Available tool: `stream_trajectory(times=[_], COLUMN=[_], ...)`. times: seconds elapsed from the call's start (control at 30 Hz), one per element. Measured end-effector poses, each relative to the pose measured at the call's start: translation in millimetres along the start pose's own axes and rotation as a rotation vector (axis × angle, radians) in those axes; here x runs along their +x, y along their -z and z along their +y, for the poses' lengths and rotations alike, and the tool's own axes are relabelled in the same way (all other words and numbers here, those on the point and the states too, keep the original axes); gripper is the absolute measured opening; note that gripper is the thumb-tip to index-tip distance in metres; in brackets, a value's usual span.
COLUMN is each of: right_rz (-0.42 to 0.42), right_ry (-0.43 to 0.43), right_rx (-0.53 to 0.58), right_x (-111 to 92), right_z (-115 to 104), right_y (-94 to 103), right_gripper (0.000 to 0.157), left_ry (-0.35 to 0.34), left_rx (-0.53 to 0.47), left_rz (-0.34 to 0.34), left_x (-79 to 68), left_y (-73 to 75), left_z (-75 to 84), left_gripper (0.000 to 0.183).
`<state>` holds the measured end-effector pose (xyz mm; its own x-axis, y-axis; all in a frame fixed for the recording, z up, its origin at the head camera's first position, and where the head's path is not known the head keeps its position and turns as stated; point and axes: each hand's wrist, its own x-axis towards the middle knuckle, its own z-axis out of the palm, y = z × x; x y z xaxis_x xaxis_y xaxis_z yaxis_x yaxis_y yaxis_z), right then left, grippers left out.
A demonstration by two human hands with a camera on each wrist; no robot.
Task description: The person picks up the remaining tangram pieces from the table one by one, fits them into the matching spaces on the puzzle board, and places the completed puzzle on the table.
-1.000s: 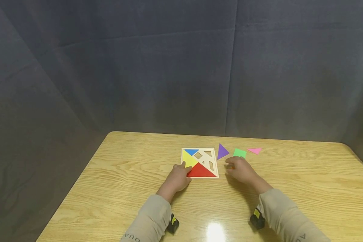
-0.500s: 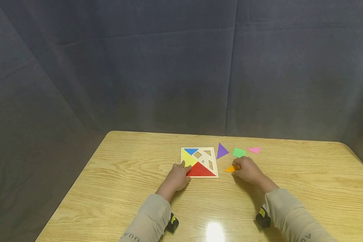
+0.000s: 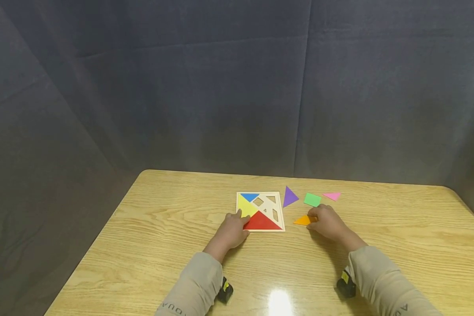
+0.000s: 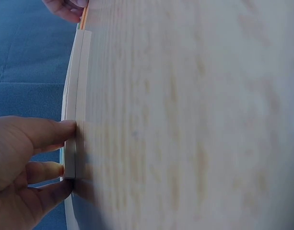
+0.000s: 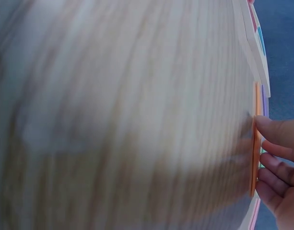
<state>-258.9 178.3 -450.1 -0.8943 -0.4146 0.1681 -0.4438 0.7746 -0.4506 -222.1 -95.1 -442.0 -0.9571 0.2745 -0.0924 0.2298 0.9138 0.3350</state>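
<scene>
A square wooden tangram board [image 3: 278, 223] lies on the table in the head view. A blue triangle [image 3: 249, 197], a yellow triangle [image 3: 246, 206] and a red triangle [image 3: 262, 222] fill part of it; bare recesses show on its right side. My left hand [image 3: 231, 231] grips the board's near left corner, thumb against the front edge. To the right of the board, my right hand [image 3: 327, 222] pinches an orange tangram piece [image 3: 303, 220] that lies flat or nearly flat on the table. Fingers cover that piece's right part, so its full outline is hidden.
Behind the right hand lie a purple triangle [image 3: 290, 197], a green square piece [image 3: 312, 199] and a pink triangle [image 3: 332, 196]. The wooden table [image 3: 150, 224] ends at a dark grey curtain [image 3: 229, 96].
My right hand has shifted right, away from the board, and the orange piece shows more from under its fingers. The left hand has stayed on the board.
</scene>
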Motion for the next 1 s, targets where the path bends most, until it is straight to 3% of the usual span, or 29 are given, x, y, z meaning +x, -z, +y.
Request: stream_trajectory(times=[0.6,1.0], right_rz=[-0.015,-0.101], right_ry=[-0.061,-0.072], right_rx=[-0.024,0.090], right_x=[2.6,5.6], right_z=[-4.1,-2.6], right_y=[0.0,0.2], right_gripper=[0.021,0.022], left_ry=[0.002,-0.009], left_rx=[0.002,0.006], left_rz=[0.004,0.009], left_x=[1.1,0.8], left_y=[-0.5,0.0], left_z=[0.7,-0.1], left_gripper=[0.042,0.042])
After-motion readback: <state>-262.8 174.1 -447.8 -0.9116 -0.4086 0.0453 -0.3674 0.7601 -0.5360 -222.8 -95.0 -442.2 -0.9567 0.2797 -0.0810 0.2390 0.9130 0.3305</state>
